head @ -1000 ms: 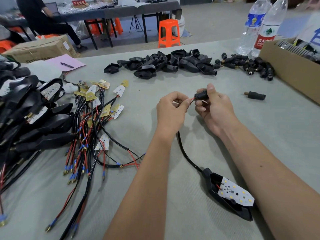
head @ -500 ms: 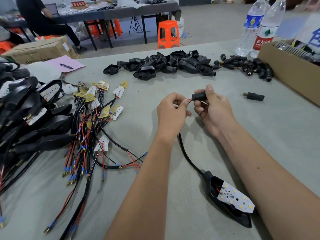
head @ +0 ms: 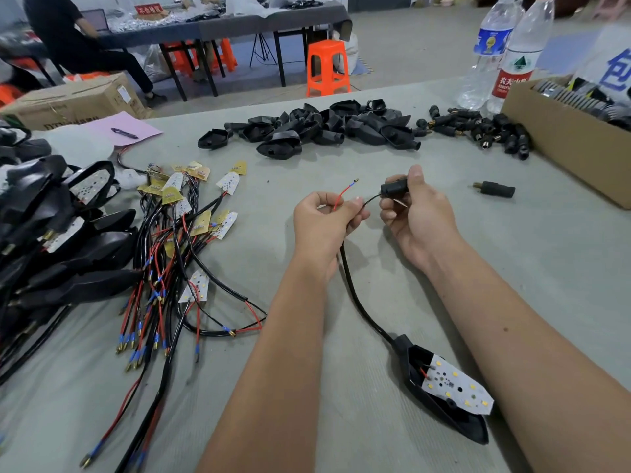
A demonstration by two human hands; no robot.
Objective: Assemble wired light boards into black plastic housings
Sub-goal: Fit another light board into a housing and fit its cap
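My left hand pinches the black cable where its thin red wire sticks up free. A thin black wire runs from there into a small black plug sleeve, which my right hand grips between thumb and fingers. The cable leads down to a black plastic housing lying near my right forearm, with a white light board resting tilted in it.
Wired light boards lie tangled left of centre. Finished housings are piled at the far left. Empty housings and plug sleeves lie at the back. One sleeve lies alone. A cardboard box and bottles stand right.
My hands have drawn slightly apart. The red wire, close to the sleeve before, now stands free above my left hand while the black wire runs into the sleeve.
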